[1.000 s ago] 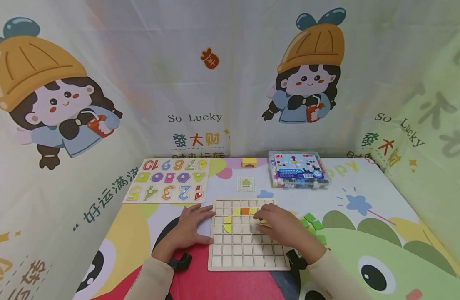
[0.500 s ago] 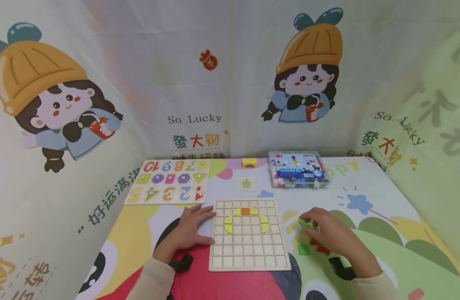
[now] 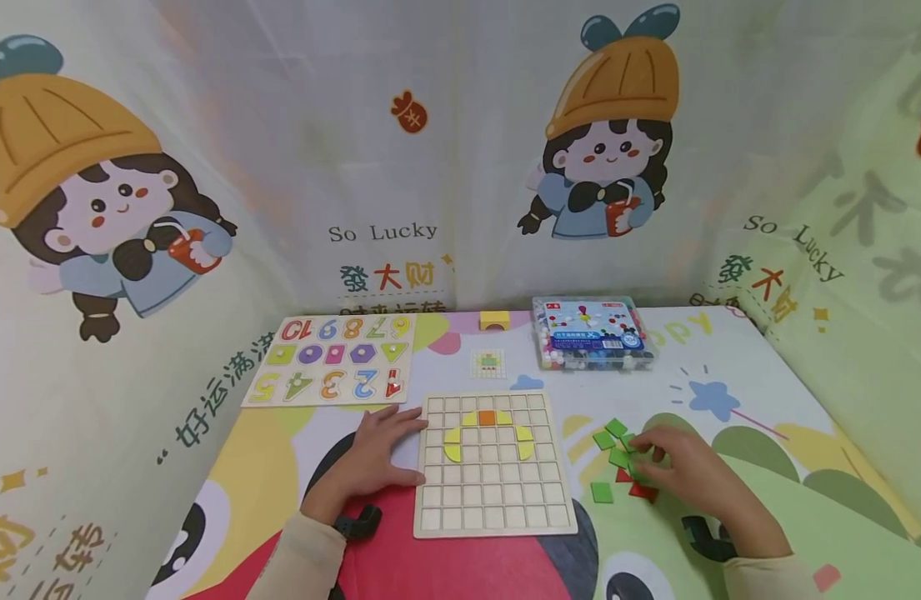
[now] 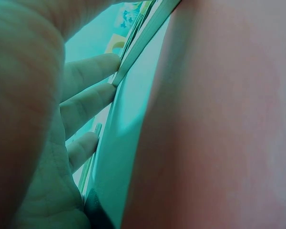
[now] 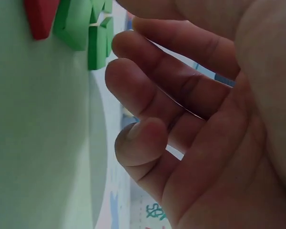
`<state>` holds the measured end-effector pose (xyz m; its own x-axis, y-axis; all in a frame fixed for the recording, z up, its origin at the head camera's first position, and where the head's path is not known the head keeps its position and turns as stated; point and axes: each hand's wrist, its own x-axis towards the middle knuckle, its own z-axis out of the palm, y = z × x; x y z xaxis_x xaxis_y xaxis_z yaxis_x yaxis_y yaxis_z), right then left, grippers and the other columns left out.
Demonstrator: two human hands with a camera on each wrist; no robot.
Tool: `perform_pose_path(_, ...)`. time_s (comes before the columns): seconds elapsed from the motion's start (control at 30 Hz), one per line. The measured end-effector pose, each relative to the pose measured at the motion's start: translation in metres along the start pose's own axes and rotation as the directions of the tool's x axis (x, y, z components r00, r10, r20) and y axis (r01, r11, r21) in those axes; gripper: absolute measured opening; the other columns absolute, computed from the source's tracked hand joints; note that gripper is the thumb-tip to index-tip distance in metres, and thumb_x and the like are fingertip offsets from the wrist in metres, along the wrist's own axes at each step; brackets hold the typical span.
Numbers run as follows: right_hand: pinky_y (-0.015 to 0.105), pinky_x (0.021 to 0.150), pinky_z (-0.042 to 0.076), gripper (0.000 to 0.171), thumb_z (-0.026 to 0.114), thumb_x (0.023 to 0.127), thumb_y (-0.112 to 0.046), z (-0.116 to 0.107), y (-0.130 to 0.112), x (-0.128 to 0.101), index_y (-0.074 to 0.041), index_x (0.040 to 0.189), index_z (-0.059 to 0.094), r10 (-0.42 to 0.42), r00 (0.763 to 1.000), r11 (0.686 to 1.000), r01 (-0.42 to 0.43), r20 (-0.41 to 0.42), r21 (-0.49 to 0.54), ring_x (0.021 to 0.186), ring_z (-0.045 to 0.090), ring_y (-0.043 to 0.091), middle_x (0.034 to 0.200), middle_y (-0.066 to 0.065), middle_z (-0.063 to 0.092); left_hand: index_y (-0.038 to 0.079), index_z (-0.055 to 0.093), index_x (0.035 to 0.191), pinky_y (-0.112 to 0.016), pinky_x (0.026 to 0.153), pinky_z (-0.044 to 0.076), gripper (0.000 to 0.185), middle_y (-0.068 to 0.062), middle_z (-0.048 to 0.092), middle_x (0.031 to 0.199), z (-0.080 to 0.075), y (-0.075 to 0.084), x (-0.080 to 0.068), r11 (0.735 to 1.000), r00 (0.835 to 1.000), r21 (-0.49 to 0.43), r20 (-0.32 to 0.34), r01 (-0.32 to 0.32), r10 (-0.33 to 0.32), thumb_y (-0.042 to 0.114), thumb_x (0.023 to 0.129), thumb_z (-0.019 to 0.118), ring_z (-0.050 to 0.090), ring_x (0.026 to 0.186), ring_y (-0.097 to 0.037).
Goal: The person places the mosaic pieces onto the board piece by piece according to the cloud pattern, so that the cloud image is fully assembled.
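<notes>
A wooden grid board (image 3: 493, 496) lies at the table's front. It holds an orange tile (image 3: 487, 417) and yellow curved pieces (image 3: 452, 443) in its upper rows. My left hand (image 3: 381, 446) rests flat on the table, fingers straight against the board's left edge (image 4: 143, 38). My right hand (image 3: 650, 457) hovers right of the board over a pile of green tiles (image 3: 605, 439) and red tiles (image 3: 643, 492). In the right wrist view its fingers (image 5: 157, 95) are loosely curled, with nothing between them, just short of the green tiles (image 5: 86, 28). One green tile (image 3: 601, 492) lies apart.
A number puzzle board (image 3: 332, 371) lies at the back left. A clear plastic box of beads (image 3: 591, 333) stands at the back right. A small pattern card (image 3: 488, 363) and a yellow block (image 3: 494, 319) lie behind the grid board. Printed fabric walls enclose the table.
My right hand left the grid board, where a yellow piece now lies on the right side, and moved right to the tile pile. The left hand has stayed put.
</notes>
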<state>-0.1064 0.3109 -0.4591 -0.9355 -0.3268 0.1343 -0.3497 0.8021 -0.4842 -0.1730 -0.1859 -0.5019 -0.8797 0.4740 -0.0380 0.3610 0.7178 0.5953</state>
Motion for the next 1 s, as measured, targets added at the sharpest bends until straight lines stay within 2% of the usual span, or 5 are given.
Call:
perform_pose_path(0.33,0.028,0.070,0.054,0.030,0.089,0.083,-0.015,0.0015,0.0075,-0.0027,-0.011,0.110,0.077,0.050,0.995,0.998,-0.052,0.086,0.019,0.082,0.060,0.003,0.102,-0.005,0.073,0.021,0.057,0.153,-0.074,0.127,0.003,0.085,-0.004,0.045,0.167,-0.0003,-0.0023,0.0004,1.000,1.000,0.003,0.004,-0.009,0.009,0.047,0.078,0.088,0.023,0.160,-0.041)
perform_pose_path(0.77,0.028,0.070,0.054,0.030,0.088,0.082,-0.011,0.0005,0.0115,-0.0027,-0.011,0.109,0.077,0.069,0.990,0.997,-0.071,0.120,0.015,0.083,0.059,0.002,0.102,-0.005,0.074,0.020,0.057,0.153,-0.074,0.127,0.003,0.085,-0.004,0.045,0.167,-0.0023,0.0007,0.0007,1.000,1.000,-0.001,0.002,-0.006,0.006,0.046,0.078,0.088,0.022,0.160,-0.041)
perform_pose_path(1.0,0.027,0.071,0.055,0.028,0.086,0.083,-0.011,0.0035,0.0111,-0.0023,-0.012,0.110,0.077,0.094,0.989,0.995,-0.096,0.111,0.010,0.083,0.060,0.001,0.101,-0.006,0.074,0.020,0.058,0.153,-0.074,0.127,0.002,0.085,-0.005,0.045,0.167,-0.0040,0.0029,-0.0008,1.000,1.000,-0.004,0.002,-0.002,0.002,0.046,0.078,0.088,0.022,0.160,-0.042)
